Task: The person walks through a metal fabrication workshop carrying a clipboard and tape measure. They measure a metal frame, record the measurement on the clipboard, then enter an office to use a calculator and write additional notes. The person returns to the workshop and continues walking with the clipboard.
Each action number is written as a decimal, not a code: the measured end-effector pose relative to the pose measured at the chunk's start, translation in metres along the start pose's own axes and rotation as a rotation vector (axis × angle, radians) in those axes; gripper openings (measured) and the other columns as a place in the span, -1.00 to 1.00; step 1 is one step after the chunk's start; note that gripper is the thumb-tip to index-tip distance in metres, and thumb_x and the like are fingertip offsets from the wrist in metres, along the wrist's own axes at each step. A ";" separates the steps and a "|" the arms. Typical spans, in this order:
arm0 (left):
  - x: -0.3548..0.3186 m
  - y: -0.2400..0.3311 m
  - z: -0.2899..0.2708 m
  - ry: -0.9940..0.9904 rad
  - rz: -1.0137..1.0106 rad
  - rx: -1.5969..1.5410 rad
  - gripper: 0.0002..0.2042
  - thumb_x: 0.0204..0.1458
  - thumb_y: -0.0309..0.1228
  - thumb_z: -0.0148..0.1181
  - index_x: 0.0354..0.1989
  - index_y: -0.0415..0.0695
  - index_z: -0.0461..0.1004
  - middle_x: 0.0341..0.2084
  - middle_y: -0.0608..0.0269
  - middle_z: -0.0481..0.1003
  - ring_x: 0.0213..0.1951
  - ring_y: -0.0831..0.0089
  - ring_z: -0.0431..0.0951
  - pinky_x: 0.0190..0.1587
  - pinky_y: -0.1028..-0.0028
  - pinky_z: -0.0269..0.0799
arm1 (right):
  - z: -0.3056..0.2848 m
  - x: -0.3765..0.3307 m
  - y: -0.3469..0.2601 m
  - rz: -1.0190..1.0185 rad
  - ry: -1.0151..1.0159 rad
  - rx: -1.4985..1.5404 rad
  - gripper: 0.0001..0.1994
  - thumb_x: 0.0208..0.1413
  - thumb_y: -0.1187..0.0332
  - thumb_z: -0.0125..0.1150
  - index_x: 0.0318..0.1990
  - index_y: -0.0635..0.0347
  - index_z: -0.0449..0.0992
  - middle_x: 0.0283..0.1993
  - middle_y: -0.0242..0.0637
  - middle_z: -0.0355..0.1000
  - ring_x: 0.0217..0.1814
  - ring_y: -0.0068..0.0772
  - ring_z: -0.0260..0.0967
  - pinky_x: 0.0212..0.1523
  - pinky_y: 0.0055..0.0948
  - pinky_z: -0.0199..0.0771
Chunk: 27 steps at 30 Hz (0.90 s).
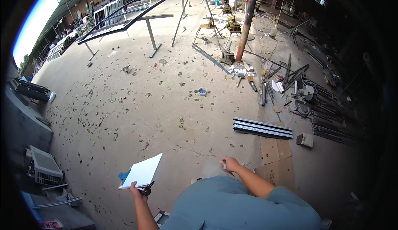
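A clipboard (143, 171) with white paper and a blue clip is gripped at its lower edge by my left hand (136, 190), away from my body on the left. A small black object (146, 188) shows beside those fingers; its kind is unclear. My right hand (229, 164) is closed in front of my body, and a small pale thing shows at its fingers, too small to name. Beyond that hand, a bundle of dark and white metal profiles (262, 128) lies on the ground, next to flattened cardboard (275, 159).
A metal frame (128, 18) rests on stands ahead on the left. A rusty post (247, 26) rises near machines on stands. Scrap and long bars (331, 109) are heaped at right. An air-conditioner unit (46, 166) stands at left. Leaves and a small bowl (202, 92) lie on the concrete.
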State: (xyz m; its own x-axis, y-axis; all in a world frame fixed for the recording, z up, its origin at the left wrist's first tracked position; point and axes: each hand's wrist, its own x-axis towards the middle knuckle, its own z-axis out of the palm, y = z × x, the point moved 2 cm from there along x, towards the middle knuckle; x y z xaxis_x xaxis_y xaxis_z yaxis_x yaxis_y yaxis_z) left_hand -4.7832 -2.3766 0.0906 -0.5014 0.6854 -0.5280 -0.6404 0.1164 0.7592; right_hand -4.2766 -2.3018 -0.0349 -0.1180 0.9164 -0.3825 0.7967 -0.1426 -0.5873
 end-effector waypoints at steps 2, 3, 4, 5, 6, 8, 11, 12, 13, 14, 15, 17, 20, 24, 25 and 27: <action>0.021 0.020 0.056 -0.150 0.016 0.007 -0.35 -0.05 -0.27 0.04 0.25 -0.30 0.14 0.05 -0.05 0.37 0.06 0.06 0.44 0.07 0.16 0.41 | -0.014 0.035 -0.016 0.007 0.003 0.071 -0.67 0.15 0.06 0.12 -0.16 0.12 0.52 -0.20 0.02 0.52 -0.10 0.12 0.46 -0.09 -0.08 0.45; 0.029 0.027 0.078 -0.192 0.013 0.014 -0.34 -0.05 -0.27 0.03 0.26 -0.30 0.13 0.07 -0.05 0.36 0.08 0.06 0.44 0.08 0.16 0.40 | -0.018 0.052 -0.020 0.023 0.017 0.064 -0.67 0.15 0.05 0.12 -0.17 0.13 0.52 -0.22 0.02 0.52 -0.13 0.12 0.46 -0.11 -0.08 0.46; 0.038 0.034 0.098 -0.231 0.027 0.021 -0.34 -0.04 -0.27 0.02 0.28 -0.30 0.11 0.09 -0.05 0.35 0.09 0.05 0.43 0.10 0.16 0.38 | -0.020 0.072 -0.023 0.025 0.025 0.057 -0.67 0.14 0.05 0.12 -0.18 0.14 0.53 -0.25 0.02 0.52 -0.15 0.11 0.47 -0.13 -0.08 0.46; 0.048 0.040 0.117 -0.275 0.048 0.019 -0.33 -0.03 -0.27 0.02 0.29 -0.30 0.09 0.11 -0.06 0.34 0.10 0.05 0.42 0.12 0.16 0.37 | -0.022 0.092 -0.024 0.015 0.036 0.052 -0.66 0.14 0.05 0.13 -0.19 0.14 0.53 -0.27 0.02 0.52 -0.18 0.11 0.47 -0.14 -0.08 0.46; 0.057 0.046 0.134 -0.286 0.069 0.047 -0.32 -0.02 -0.28 0.00 0.30 -0.31 0.07 0.14 -0.07 0.32 0.14 0.05 0.39 0.15 0.17 0.34 | -0.024 0.112 -0.022 0.012 0.010 0.070 -0.64 0.16 0.01 0.11 -0.23 0.15 0.53 -0.27 0.00 0.52 -0.17 0.10 0.47 -0.15 -0.09 0.46; 0.074 0.055 0.164 -0.281 0.091 0.056 -0.33 0.00 -0.26 -0.04 0.31 -0.31 0.07 0.14 -0.06 0.32 0.13 0.05 0.40 0.14 0.16 0.36 | -0.024 0.152 -0.018 0.044 -0.018 0.050 -0.65 0.18 -0.01 0.09 -0.21 0.08 0.54 -0.22 -0.04 0.54 -0.13 0.06 0.48 -0.11 -0.10 0.46; 0.107 0.066 0.209 -0.296 0.089 0.021 -0.34 0.02 -0.25 -0.08 0.32 -0.29 0.06 0.14 -0.06 0.32 0.12 0.05 0.41 0.13 0.14 0.38 | -0.031 0.212 -0.003 0.110 -0.122 0.055 -0.63 0.21 -0.05 0.03 -0.18 0.04 0.55 -0.17 -0.07 0.55 -0.08 0.03 0.49 -0.06 -0.11 0.47; 0.114 0.070 0.219 -0.277 0.069 0.021 -0.34 0.02 -0.25 -0.08 0.32 -0.29 0.06 0.13 -0.06 0.32 0.11 0.05 0.41 0.13 0.14 0.38 | -0.035 0.227 0.004 0.142 -0.191 0.051 -0.61 0.22 -0.06 0.00 -0.17 0.04 0.55 -0.16 -0.07 0.54 -0.07 0.03 0.49 -0.06 -0.10 0.47; 0.125 0.077 0.232 -0.231 0.048 0.026 -0.34 0.02 -0.25 -0.08 0.33 -0.28 0.06 0.13 -0.06 0.33 0.11 0.05 0.41 0.13 0.14 0.38 | -0.039 0.244 0.008 0.205 -0.271 0.062 -0.59 0.23 -0.08 -0.02 -0.15 0.05 0.56 -0.15 -0.06 0.54 -0.06 0.03 0.49 -0.05 -0.10 0.47; 0.135 0.080 0.249 -0.261 0.087 0.024 -0.35 0.03 -0.25 -0.09 0.33 -0.28 0.06 0.12 -0.06 0.33 0.11 0.06 0.42 0.11 0.15 0.40 | -0.049 0.266 0.009 0.169 -0.250 0.040 -0.56 0.23 -0.10 -0.06 -0.12 0.03 0.55 -0.14 -0.05 0.54 -0.05 0.03 0.48 -0.04 -0.10 0.46; 0.148 0.087 0.267 -0.238 0.092 0.048 -0.37 0.04 -0.25 -0.09 0.31 -0.27 0.09 0.09 -0.03 0.36 0.07 0.10 0.44 0.08 0.17 0.41 | -0.061 0.286 0.011 0.168 -0.251 0.029 -0.53 0.24 -0.13 -0.10 -0.09 0.02 0.55 -0.13 -0.04 0.54 -0.03 0.03 0.48 -0.03 -0.09 0.45; 0.161 0.093 0.296 -0.189 0.107 0.049 -0.41 0.06 -0.24 -0.08 0.28 -0.27 0.14 0.02 0.03 0.42 0.01 0.16 0.49 0.01 0.21 0.44 | -0.089 0.316 0.014 0.206 -0.198 0.038 -0.49 0.24 -0.19 -0.16 -0.04 -0.02 0.54 -0.10 -0.02 0.53 0.00 0.04 0.46 -0.01 -0.07 0.43; 0.192 0.095 0.348 -0.172 0.045 0.046 -0.42 0.06 -0.27 -0.04 0.26 -0.27 0.15 0.01 0.03 0.43 -0.01 0.16 0.51 0.00 0.23 0.46 | -0.140 0.371 0.008 0.306 -0.034 0.177 -0.43 0.23 -0.25 -0.24 0.00 -0.05 0.52 -0.06 0.01 0.51 0.05 0.10 0.43 0.04 -0.06 0.40; 0.258 0.089 0.425 -0.197 0.028 0.093 -0.40 0.03 -0.29 0.01 0.26 -0.28 0.13 0.01 -0.01 0.42 0.00 0.13 0.51 0.02 0.22 0.48 | -0.194 0.418 0.007 0.427 0.078 0.413 -0.39 0.22 -0.28 -0.25 -0.01 0.02 0.50 -0.04 0.06 0.50 0.07 0.17 0.41 0.08 -0.06 0.38; 0.278 0.087 0.446 -0.194 0.020 0.112 -0.39 0.03 -0.29 0.02 0.27 -0.28 0.13 0.02 -0.02 0.42 0.00 0.12 0.51 0.02 0.22 0.48 | -0.208 0.429 0.013 0.441 0.095 0.430 -0.38 0.22 -0.28 -0.25 -0.01 0.04 0.50 -0.04 0.08 0.49 0.07 0.18 0.41 0.08 -0.07 0.38; 0.320 0.083 0.491 -0.246 -0.015 0.123 -0.35 0.00 -0.29 0.03 0.29 -0.29 0.09 0.07 -0.06 0.39 0.03 0.08 0.49 0.05 0.20 0.48 | -0.226 0.450 0.029 0.535 0.079 0.433 -0.36 0.21 -0.30 -0.25 -0.01 0.06 0.49 -0.04 0.08 0.49 0.07 0.18 0.41 0.09 -0.09 0.38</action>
State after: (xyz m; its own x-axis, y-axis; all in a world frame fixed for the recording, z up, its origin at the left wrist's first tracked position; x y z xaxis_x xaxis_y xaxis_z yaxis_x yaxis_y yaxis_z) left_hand -4.7111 -1.7949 0.1719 -0.3263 0.8353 -0.4425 -0.5636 0.2039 0.8005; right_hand -4.1722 -1.8091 -0.0631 0.2818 0.7006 -0.6555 0.4233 -0.7039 -0.5703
